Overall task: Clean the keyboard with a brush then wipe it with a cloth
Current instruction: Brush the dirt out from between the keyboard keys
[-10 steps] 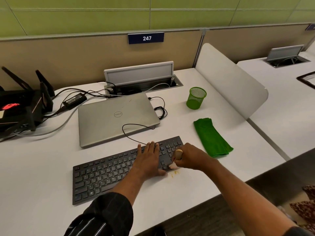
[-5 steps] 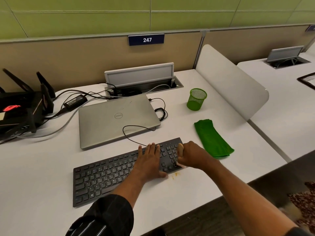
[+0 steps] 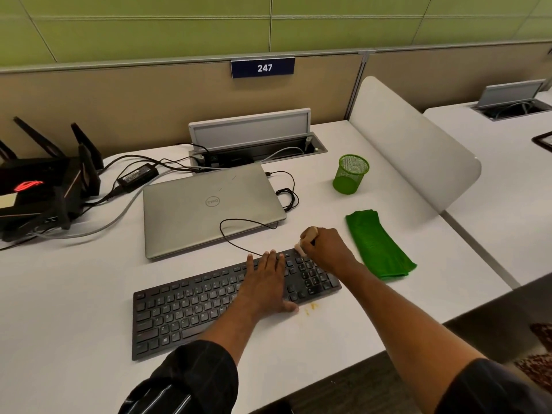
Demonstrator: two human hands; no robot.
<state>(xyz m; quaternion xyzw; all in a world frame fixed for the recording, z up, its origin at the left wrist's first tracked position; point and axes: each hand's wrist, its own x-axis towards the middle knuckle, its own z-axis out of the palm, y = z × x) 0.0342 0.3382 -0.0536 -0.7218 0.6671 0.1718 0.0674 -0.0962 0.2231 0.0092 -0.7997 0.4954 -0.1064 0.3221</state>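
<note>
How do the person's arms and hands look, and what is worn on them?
The left sleeve is black with thin pale stripes and ends near the elbow; the right sleeve is dark and ends likewise. The left hand and right hand show no glove, watch or ring.

White worktop bearing a black flat keyboard at front, closed silver laptop behind it, folded green cloth at right, green mesh cup beyond, black antenna router at left.
</note>
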